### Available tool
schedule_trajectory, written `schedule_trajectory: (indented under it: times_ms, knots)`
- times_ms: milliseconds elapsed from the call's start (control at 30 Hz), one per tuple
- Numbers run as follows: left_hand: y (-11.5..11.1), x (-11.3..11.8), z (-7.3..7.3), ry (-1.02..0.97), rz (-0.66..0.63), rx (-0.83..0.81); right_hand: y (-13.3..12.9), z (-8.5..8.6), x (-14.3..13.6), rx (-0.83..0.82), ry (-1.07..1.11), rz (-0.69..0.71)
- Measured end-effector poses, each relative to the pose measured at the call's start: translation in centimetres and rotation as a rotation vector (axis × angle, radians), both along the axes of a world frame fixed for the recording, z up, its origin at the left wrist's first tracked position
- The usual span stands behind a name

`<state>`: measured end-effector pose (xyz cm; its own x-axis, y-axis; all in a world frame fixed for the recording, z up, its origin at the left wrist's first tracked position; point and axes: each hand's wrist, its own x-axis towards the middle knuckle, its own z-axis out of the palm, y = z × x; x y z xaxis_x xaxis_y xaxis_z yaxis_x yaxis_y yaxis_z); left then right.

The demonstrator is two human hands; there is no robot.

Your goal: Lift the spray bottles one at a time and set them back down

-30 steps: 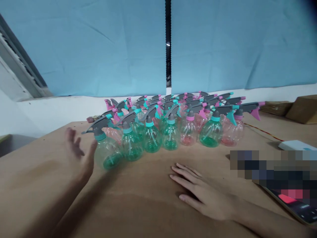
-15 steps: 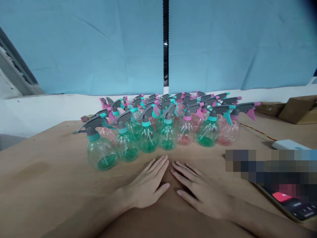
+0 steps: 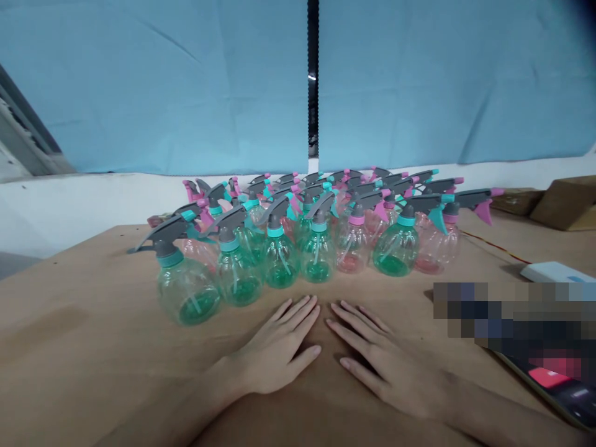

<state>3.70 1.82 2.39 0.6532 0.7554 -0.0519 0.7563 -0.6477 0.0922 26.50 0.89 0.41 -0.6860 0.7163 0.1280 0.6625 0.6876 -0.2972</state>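
My left hand (image 3: 277,351) lies flat on the wooden table (image 3: 107,372), fingers extended, holding nothing. Beside it, my right hand (image 3: 379,354) rests palm down with its fingers apart and nothing in it. A narrow gap separates the two. Beyond the fingertips stand several clear spray bottles in rows, with grey heads. A green bottle (image 3: 318,254) with a teal collar is near my left fingertips. Another green bottle (image 3: 189,288) stands at the row's left end. A pink bottle (image 3: 352,248) and a green bottle (image 3: 395,248) are ahead of my right hand.
A phone (image 3: 559,385), partly blurred out, lies at the right edge. Behind it are a white box-like device (image 3: 556,273) and a thin red-yellow wire (image 3: 496,245). Cardboard boxes (image 3: 565,202) sit at the back right, before a blue curtain (image 3: 186,87).
My right hand has shifted slightly to the right, widening the gap between the hands. The view has moved a little closer to the bottles.
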Motion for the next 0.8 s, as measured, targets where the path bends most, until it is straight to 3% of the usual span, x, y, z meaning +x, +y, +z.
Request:
schedule_trajectory:
  times_ms: [800]
  knots:
    - [0.21,-0.02,-0.39,0.009,-0.003,0.021,0.12,0.2,0.22,0.069,0.006,0.004]
